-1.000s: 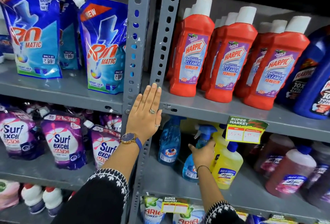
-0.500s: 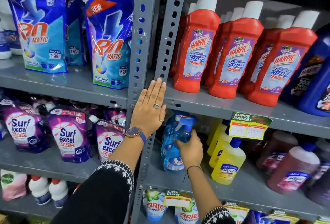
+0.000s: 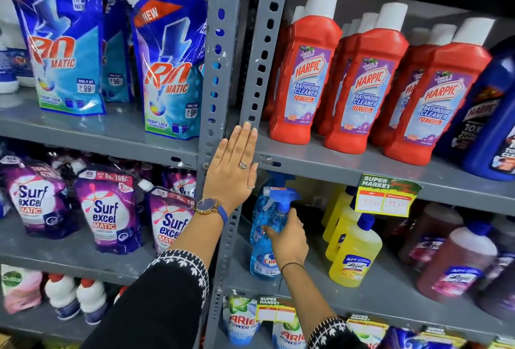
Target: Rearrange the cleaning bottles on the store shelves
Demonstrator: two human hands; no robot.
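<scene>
My right hand (image 3: 287, 240) grips the neck of a blue Colin spray bottle (image 3: 264, 261) at the left end of the middle right-hand shelf (image 3: 390, 293). A second blue spray bottle (image 3: 260, 206) stands just behind it. My left hand (image 3: 232, 170) lies flat, fingers together, on the grey upright posts (image 3: 220, 70) between the two shelf bays, holding nothing. Yellow cleaner bottles (image 3: 354, 251) stand to the right of the spray bottles. Red Harpic bathroom cleaner bottles (image 3: 365, 89) fill the shelf above.
Blue Harpic bottles (image 3: 487, 109) stand at the upper right, brownish bottles (image 3: 457, 262) at the middle right. Rin pouches (image 3: 170, 70) and Surf Excel pouches (image 3: 107, 209) fill the left bay. A price tag (image 3: 387, 194) hangs from the upper shelf edge. Ariel packs (image 3: 242, 321) sit below.
My right hand has carried the spray bottle from beside the yellow bottles leftward to the shelf's left end. My left hand has stayed flat on the posts.
</scene>
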